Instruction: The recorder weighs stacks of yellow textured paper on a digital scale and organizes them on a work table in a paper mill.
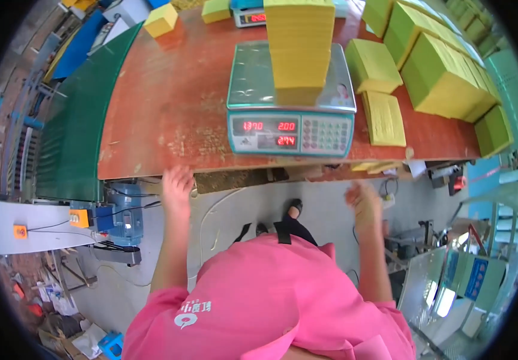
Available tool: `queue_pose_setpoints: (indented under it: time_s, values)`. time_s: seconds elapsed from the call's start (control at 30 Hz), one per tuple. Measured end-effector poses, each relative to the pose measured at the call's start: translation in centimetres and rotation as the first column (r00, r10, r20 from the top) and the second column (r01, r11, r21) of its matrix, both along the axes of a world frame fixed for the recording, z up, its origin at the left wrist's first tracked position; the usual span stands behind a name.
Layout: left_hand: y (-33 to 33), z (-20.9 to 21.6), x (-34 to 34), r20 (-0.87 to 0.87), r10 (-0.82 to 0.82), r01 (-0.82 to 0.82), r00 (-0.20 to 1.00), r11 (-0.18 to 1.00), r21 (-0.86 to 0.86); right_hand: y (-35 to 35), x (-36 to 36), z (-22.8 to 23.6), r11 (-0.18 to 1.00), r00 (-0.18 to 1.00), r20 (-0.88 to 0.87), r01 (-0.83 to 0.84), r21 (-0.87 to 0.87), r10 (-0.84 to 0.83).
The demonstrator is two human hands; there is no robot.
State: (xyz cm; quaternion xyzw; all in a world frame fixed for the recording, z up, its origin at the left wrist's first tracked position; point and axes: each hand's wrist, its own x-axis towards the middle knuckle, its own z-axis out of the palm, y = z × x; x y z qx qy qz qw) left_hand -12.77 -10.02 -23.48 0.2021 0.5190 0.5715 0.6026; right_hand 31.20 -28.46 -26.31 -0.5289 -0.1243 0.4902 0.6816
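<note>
On the wooden table a digital scale (292, 133) with a lit red display carries a tall stack of yellow paper (299, 45) on its metal pan. My left hand (178, 183) is at the table's front edge, left of the scale. Its fingers are spread a little and nothing shows in them. Below the front edge, to the right of the scale, hangs my right hand (364, 205). Its fingers look bent and are blurred, and I see no object in it. A shorter yellow paper stack (383, 119) lies beside the scale.
Larger yellow-green paper stacks (445, 78) fill the table's right side. Behind the first scale stands a second scale (250, 18). A dark green surface (76, 126) adjoins the red tabletop (163, 102) on the left. Cables (211, 216) run over the grey floor.
</note>
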Motion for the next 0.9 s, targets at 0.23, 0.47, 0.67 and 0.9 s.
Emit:
queue_pose_setpoints:
  time_s: [0.23,0.47,0.67,0.9]
  values:
    - [-8.9,-5.8,-7.6,-0.011,0.014,-0.016,1.0,0.964,-0.266,-4.4,-13.3,-0.6,0.941,0.977,-0.199,-0.137,-0.31,0.077]
    - [-8.6,-3.8,-5.2,0.032,-0.226,0.228,0.974,0.969,-0.093,-5.8,-15.8,-0.1,0.942,0.956,-0.073,-0.294,-0.162,0.285]
    - [-9.0,-3.1,-3.8,0.043,-0.269,0.272,0.962,0.953,-0.135,-7.7,-14.9,-1.2,0.946,0.972,-0.134,-0.221,-0.236,0.193]
    - [-7.2,2.5,3.9,-0.134,-0.499,0.502,0.856,0.865,-0.007,-4.4,-12.8,-0.5,0.935,0.95,-0.151,-0.299,-0.192,0.273]
